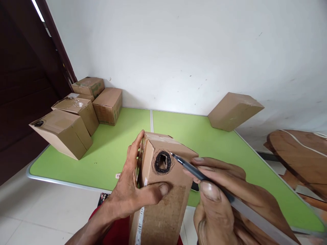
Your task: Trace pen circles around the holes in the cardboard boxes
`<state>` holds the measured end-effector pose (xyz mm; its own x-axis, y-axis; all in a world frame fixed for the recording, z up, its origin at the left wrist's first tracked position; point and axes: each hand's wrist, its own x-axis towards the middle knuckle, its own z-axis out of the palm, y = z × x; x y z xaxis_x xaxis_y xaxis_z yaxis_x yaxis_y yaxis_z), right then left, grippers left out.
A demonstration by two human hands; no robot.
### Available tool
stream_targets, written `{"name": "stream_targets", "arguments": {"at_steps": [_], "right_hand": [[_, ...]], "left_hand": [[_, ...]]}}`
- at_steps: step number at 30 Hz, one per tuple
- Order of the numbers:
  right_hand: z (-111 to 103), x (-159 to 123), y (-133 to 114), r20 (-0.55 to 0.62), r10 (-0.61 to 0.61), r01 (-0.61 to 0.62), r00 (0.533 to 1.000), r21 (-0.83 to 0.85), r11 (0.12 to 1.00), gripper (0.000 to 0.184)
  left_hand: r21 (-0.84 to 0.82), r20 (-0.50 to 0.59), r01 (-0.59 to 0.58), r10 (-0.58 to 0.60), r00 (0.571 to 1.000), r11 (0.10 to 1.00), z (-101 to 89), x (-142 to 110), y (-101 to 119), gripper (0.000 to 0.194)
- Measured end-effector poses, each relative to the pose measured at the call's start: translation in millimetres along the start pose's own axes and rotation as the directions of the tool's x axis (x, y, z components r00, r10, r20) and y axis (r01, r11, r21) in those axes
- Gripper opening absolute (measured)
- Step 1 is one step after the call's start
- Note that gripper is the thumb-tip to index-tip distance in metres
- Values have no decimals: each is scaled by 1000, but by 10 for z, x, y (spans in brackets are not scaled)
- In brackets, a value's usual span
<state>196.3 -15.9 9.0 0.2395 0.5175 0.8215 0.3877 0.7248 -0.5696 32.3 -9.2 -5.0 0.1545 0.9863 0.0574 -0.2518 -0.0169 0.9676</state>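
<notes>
My left hand (138,187) grips a cardboard box (166,211) from its left side, thumb across the front face and fingers behind the edge. Near the top of that face is a ragged hole (162,162) ringed with thick black ink and thin looping lines. Between the thumb and fingers of my right hand (222,194) is a pen (194,170) with a dark grip and a clear barrel. Its tip is at the right side of the scribbled ring; whether it touches the cardboard I cannot tell.
Several cardboard boxes (81,105) are grouped at the left of the green table (133,119). Closest of them is a box (63,132) with a black mark on top. Another box (233,112) leans against the wall at right. A round wooden table (301,156) stands beyond the right edge.
</notes>
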Motion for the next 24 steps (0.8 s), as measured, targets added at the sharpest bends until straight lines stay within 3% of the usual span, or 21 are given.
{"name": "stream_targets", "arguments": {"at_steps": [7, 11, 14, 16, 17, 18, 19, 21, 24], "right_hand": [[71, 28, -65, 22, -89, 89, 996, -12, 996, 42], [49, 63, -4, -45, -24, 27, 999, 63, 998, 26], [44, 119, 366, -134, 6, -12, 991, -38, 999, 18], [67, 125, 796, -36, -5, -4, 999, -247, 969, 21], [90, 110, 1041, 129, -18, 65, 992, -372, 926, 26], [122, 80, 1288, 351, -24, 198, 936, -468, 861, 34], [164, 38, 1524, 475, -5, 263, 880, -479, 838, 40], [269, -75, 1926, 619, 45, 346, 784, -496, 796, 52], [434, -266, 2312, 752, 124, 439, 647, -501, 746, 54]], "left_hand": [[49, -2, -34, 34, 999, 998, -24, 22, -26, 118], [67, -53, 27, -23, 998, 997, -120, 44, -6, 122], [48, -148, 59, -51, 988, 997, -265, 80, 2, 125], [53, -214, 12, -1, 977, 999, -376, 116, 0, 124], [73, -238, -19, 36, 971, 997, -430, 136, -2, 123], [100, -256, -47, 71, 964, 994, -478, 156, -5, 122], [125, -267, -66, 98, 959, 990, -520, 176, -8, 122], [159, -273, -86, 127, 953, 984, -576, 210, -13, 122], [172, -273, -88, 133, 953, 981, -596, 253, -23, 122]]}}
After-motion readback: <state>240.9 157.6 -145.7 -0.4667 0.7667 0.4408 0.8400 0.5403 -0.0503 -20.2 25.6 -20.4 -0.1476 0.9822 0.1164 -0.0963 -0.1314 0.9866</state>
